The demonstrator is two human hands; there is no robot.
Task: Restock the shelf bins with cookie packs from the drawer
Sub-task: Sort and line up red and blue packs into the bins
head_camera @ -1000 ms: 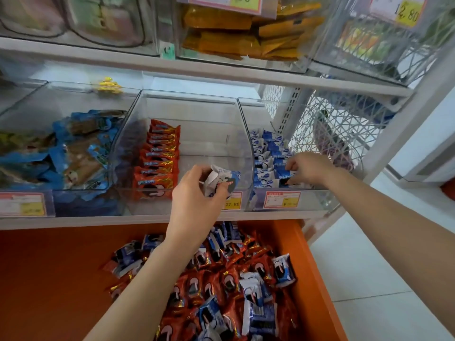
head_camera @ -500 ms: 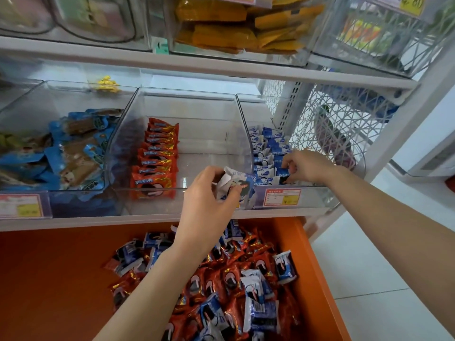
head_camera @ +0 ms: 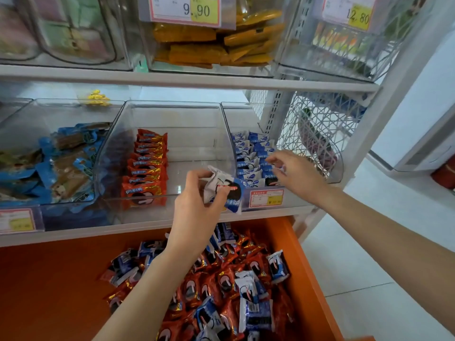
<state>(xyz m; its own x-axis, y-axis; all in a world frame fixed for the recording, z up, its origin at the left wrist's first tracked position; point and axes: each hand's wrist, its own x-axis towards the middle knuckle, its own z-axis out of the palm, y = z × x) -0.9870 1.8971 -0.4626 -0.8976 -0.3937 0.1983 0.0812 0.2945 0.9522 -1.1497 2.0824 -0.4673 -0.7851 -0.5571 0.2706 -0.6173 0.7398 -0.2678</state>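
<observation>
Beyond the left hand [head_camera: 194,210]'s grip, the front lip of the clear plastic middle bin [head_camera: 172,119] is low, and the right half of its floor lies bare beside a row of red cookie packs [head_camera: 147,166] standing on edge. That hand pinches a crumpled blue-and-white cookie pack [head_camera: 222,190] between thumb and curled fingers just before the lip, while right of the grip the right hand [head_camera: 298,175] spreads loose fingers over the blue packs [head_camera: 251,153] filed in the clear right-hand bin [head_camera: 242,116]. Below the grip an orange drawer [head_camera: 49,279] holds a heap of red and blue packs [head_camera: 229,279]; a white lattice panel [head_camera: 320,124] walls the shelf's right end.
</observation>
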